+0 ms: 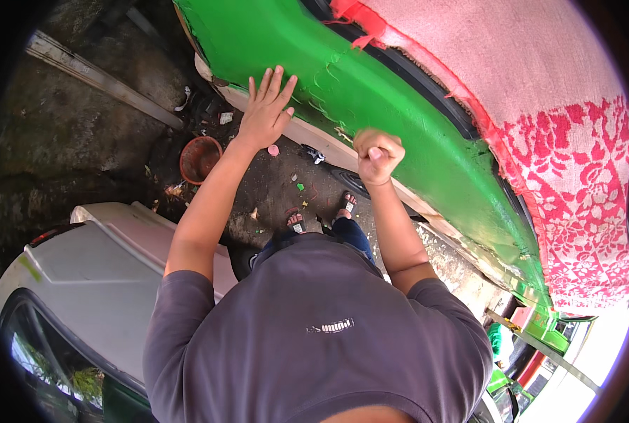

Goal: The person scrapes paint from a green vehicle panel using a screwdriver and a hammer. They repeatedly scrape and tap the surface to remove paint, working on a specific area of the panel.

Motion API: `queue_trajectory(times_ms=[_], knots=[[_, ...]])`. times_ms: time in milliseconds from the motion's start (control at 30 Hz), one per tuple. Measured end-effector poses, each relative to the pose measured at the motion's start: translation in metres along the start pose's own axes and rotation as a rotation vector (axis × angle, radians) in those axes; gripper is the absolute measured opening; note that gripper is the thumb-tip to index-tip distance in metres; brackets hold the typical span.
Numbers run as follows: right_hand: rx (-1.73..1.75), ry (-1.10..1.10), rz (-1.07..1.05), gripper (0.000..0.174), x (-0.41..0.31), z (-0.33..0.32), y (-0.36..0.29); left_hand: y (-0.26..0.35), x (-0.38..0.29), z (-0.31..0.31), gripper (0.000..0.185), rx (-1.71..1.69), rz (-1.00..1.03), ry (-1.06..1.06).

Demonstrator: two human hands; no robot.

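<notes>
Before me is a green car body panel (399,111) with a wavy, peeling patch of green film or paint (322,84) on it. My left hand (268,108) lies near the panel's lower edge with its fingers spread, and it holds nothing. To the right, my right hand (379,153) is curled into a fist near the panel, slightly blurred. Whether something thin is inside that fist cannot be told. A pale strip (314,135) runs along the panel's bottom edge, below both hands.
A red patterned cloth (573,174) covers the upper part of the green vehicle. A terracotta-coloured bucket (200,159) stands on the littered ground. Behind on the left is a pale grey car (97,264). A long beam (103,79) lies at the upper left.
</notes>
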State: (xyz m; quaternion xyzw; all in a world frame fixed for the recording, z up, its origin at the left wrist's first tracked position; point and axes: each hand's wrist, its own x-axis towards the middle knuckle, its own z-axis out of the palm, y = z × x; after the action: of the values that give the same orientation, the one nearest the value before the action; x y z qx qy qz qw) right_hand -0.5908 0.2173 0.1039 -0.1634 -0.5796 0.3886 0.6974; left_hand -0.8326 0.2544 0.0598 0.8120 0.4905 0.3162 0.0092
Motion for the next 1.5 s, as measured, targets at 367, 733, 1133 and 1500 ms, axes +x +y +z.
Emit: queue_trajectory(times_ms=[367,733,1133,1500], knots=[[0.06,-0.031,-0.049,0.034,-0.004,-0.003,-0.016,0.004,-0.009,0.002,0.065,-0.008,-0.01,0.021],[-0.083,-0.03,0.051,0.039,-0.011,0.0,-0.007,0.007,-0.008,-0.002,0.064,0.003,-0.032,0.002],[-0.103,0.047,0.059,0.044,-0.018,-0.009,0.003,0.006,-0.015,-0.001,0.066,0.01,-0.056,-0.09],[-0.012,0.055,0.008,0.042,-0.005,-0.004,-0.006,0.008,-0.012,-0.006,0.066,-0.015,-0.067,-0.087]])
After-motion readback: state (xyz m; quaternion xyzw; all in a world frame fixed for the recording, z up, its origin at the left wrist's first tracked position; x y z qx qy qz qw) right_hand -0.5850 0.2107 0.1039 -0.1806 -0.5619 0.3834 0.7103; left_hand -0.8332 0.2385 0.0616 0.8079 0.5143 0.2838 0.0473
